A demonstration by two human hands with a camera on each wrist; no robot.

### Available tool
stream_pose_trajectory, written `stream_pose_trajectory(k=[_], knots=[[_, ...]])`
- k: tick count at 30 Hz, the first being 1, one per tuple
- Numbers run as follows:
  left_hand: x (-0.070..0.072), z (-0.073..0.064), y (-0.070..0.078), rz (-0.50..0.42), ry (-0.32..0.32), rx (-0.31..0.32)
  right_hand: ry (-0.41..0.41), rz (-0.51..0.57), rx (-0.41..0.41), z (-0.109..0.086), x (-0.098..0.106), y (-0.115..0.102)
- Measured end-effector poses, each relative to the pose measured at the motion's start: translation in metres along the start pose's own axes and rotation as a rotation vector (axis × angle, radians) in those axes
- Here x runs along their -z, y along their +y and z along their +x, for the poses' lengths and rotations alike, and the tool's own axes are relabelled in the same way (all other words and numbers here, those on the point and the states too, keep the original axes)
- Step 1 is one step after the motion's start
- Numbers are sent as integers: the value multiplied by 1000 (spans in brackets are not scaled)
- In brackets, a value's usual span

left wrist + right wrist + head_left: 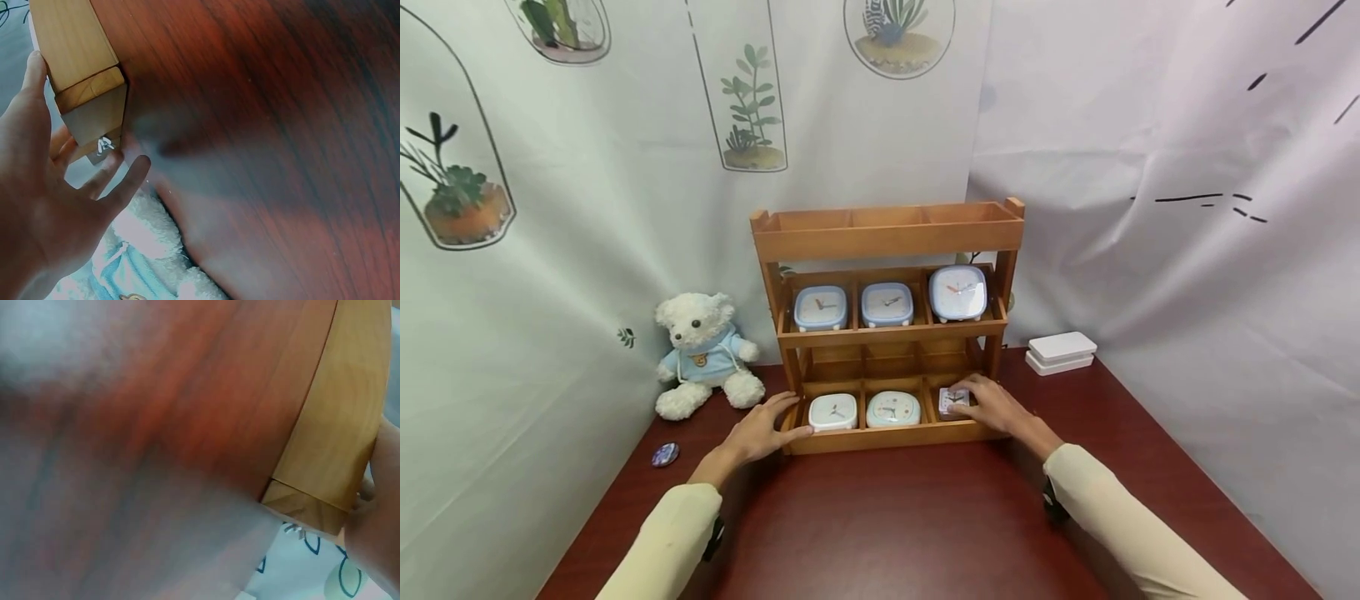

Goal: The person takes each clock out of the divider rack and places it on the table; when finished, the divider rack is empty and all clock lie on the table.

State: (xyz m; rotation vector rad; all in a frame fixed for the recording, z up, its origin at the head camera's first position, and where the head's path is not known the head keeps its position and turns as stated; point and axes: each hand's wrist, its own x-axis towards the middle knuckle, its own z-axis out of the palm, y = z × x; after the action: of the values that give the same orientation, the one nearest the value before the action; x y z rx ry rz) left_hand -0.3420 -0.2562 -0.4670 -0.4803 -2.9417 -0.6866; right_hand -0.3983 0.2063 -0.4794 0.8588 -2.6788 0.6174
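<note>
On the bottom tier of a wooden shelf (887, 243), my right hand (992, 406) reaches over the right end and pinches a small square clock (952, 400) in the right compartment. In the right wrist view the shelf's front board (340, 406) hides most of that hand. My left hand (758, 430) touches the lower left corner, its thumb along the front board and its other fingers extended beside the end. The left wrist view shows these fingers (128, 184) spread and fairly straight. A white clock (832, 412) and a rounded pale-green clock (892, 409) occupy the other bottom compartments.
Three blue-rimmed clocks (887, 305) stand on the middle tier. A white teddy bear (703, 354) in a blue hoodie sits left of the shelf, near a small round patterned object (666, 454). White boxes (1061, 352) lie stacked at right on the dark red table (887, 525).
</note>
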Motion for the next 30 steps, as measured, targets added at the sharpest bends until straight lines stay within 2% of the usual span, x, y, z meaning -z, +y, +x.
stream_pose_trajectory(k=[7,11,15,22,30], knots=[[4,7,0,97,4,14,-117,-10,20,11,12,0],[3,9,0,120,1,15,-140,-12,26,14,17,1],[-1,8,-5,125,-1,-2,-81,-15,28,8,25,2],[-5,3,-14,162,69,-53,15,-8,111,-4,54,4],[-9,4,-18,189,105,-75,101,-58,132,-20,94,29]])
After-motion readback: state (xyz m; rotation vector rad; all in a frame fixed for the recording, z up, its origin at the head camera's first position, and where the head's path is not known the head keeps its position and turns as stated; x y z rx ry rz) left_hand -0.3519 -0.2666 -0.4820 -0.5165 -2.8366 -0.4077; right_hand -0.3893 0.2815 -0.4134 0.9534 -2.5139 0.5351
